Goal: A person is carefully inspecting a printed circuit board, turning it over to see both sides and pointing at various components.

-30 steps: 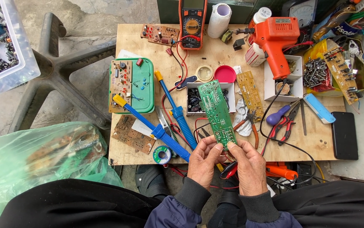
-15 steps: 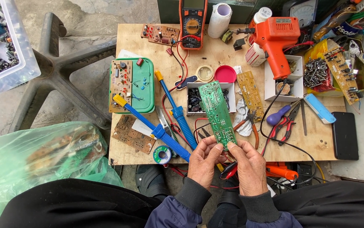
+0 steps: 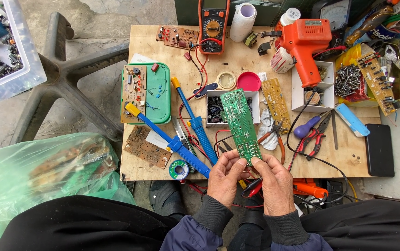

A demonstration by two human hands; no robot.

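Circuit board [image 3: 240, 122], long and green, is held up over the near edge of the counter [image 3: 162, 167], solder side to the camera. The left hand [image 3: 224, 178] and right hand [image 3: 276, 183] both pinch its near end between thumb and fingertips. Gripping by the edges seems wise, away from the blue soldering tools [image 3: 195, 123] lying just left.

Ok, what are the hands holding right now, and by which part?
Both hands hold one long green circuit board by its near end: the left hand and right hand pinch the bottom corners with fingertips, while the far end sticks out above the wooden table.
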